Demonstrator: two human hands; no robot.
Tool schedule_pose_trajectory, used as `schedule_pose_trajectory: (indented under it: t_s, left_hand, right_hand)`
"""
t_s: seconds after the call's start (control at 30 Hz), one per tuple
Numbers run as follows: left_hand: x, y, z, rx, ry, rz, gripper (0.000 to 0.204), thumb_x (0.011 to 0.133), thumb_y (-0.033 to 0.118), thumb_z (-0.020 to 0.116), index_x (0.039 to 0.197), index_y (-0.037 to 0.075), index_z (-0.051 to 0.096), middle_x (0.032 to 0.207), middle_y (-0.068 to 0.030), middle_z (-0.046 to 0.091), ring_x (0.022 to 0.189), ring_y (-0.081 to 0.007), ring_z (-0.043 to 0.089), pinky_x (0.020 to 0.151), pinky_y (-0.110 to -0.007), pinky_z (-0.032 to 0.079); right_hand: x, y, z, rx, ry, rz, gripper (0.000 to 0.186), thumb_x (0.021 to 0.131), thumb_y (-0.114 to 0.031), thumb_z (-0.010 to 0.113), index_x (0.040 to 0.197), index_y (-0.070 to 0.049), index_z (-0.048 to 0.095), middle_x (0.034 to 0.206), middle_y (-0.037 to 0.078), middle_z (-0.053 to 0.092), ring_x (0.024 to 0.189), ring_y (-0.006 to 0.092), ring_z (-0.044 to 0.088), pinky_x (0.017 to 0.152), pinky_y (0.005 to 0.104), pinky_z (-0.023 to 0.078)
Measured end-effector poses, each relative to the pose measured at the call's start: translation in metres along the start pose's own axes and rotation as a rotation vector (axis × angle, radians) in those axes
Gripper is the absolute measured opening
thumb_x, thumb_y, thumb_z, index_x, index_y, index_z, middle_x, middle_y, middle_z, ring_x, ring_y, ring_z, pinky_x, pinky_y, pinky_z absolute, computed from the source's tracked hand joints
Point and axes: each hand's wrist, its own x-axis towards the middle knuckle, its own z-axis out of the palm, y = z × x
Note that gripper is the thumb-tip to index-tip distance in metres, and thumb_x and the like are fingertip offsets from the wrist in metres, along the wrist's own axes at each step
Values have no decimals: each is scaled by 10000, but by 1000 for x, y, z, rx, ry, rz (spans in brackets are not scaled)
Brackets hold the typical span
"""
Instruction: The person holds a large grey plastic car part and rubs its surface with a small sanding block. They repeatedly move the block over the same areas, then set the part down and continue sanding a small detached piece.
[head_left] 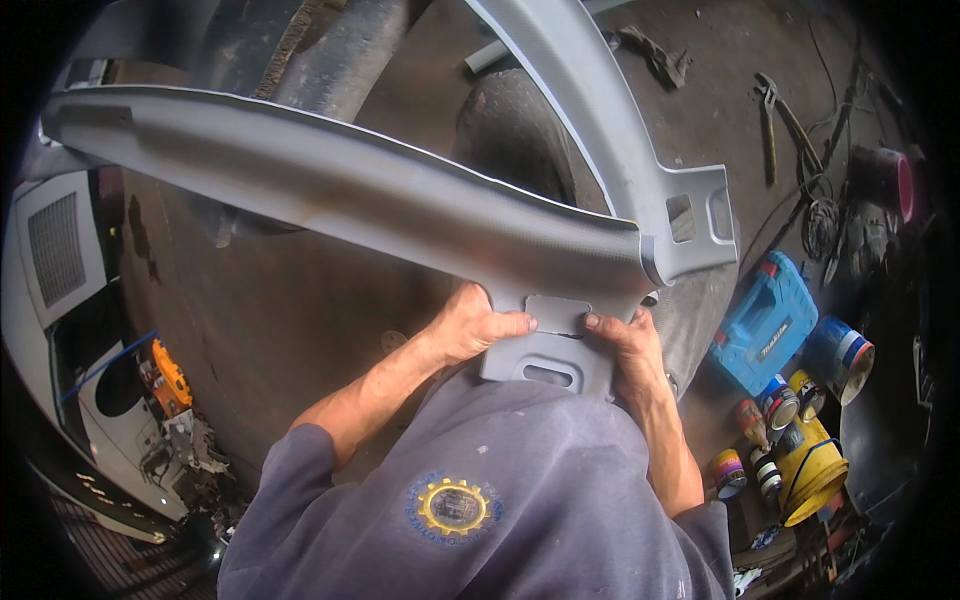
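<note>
A long grey plastic trim panel point(330, 190) stretches from the far left to just in front of my body. Its near end widens into a plate with an oblong slot and a small rectangular flap. My left hand point(470, 325) grips the left edge of this plate, thumb on top pointing inward. On the opposite edge my right hand point(632, 345) holds on, its thumb pressed beside the flap. Most of the fingers are hidden beneath the part. Just beyond lies a second curved grey trim panel point(580, 90), its windowed end close to the first panel's right end.
To the right stand a blue tool case point(765, 325), several paint cans point(778, 402) and a yellow bucket point(805, 465). Long-handled pliers point(769, 130), cables and a pink bucket point(885, 185) lie farther off. An orange object point(171, 375) sits left, near pale panels point(55, 250).
</note>
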Motion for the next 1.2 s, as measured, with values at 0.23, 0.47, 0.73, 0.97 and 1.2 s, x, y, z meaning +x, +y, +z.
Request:
schedule_pose_trajectory:
  t_s: [0.23, 0.47, 0.73, 0.97, 1.2]
  left_hand:
    - [-3, 5, 3, -66, 61, -155, 532, 781, 116, 743, 1264, -9, 560, 1159, -101, 617, 1094, -196, 574, 981, -350, 453]
    - [-3, 12, 7, -37, 109, -405, 309, 824, 156, 746, 1045, -51, 681, 972, -90, 696, 916, -177, 657, 844, -314, 520]
    - [7, 4, -13, -10, 183, -326, 620, 774, 96, 724, 1328, -65, 499, 1266, -169, 586, 1163, -282, 578, 1054, -414, 429]
    - [20, 34, -22, 42, 142, -426, 565, 782, 129, 737, 1253, -119, 547, 1221, -187, 618, 1123, -310, 613, 1054, -453, 466]
    - [13, 29, -13, 29, 178, -324, 488, 795, 44, 707, 1238, -109, 570, 1217, -175, 641, 1123, -299, 627, 1055, -442, 470]
  right_hand:
    - [6, -5, -5, -83, -64, 68, 423, 703, -7, 732, 1111, 44, 636, 971, 111, 698, 842, 194, 667, 850, 327, 542]
    - [7, 2, -12, -119, -51, 23, 292, 734, -98, 716, 989, 41, 683, 877, 98, 686, 766, 194, 648, 730, 329, 522]
    - [30, 23, -5, -110, -43, -183, 218, 667, -120, 729, 729, 71, 644, 656, 56, 615, 572, 127, 573, 488, 314, 440]
    - [14, 4, 3, -147, 14, -319, 390, 616, -169, 765, 843, 127, 651, 733, 194, 678, 676, 245, 660, 584, 379, 501]
    - [16, 8, -5, -206, -1, -366, 385, 670, -280, 760, 685, 89, 650, 585, 102, 602, 539, 184, 560, 499, 386, 450]
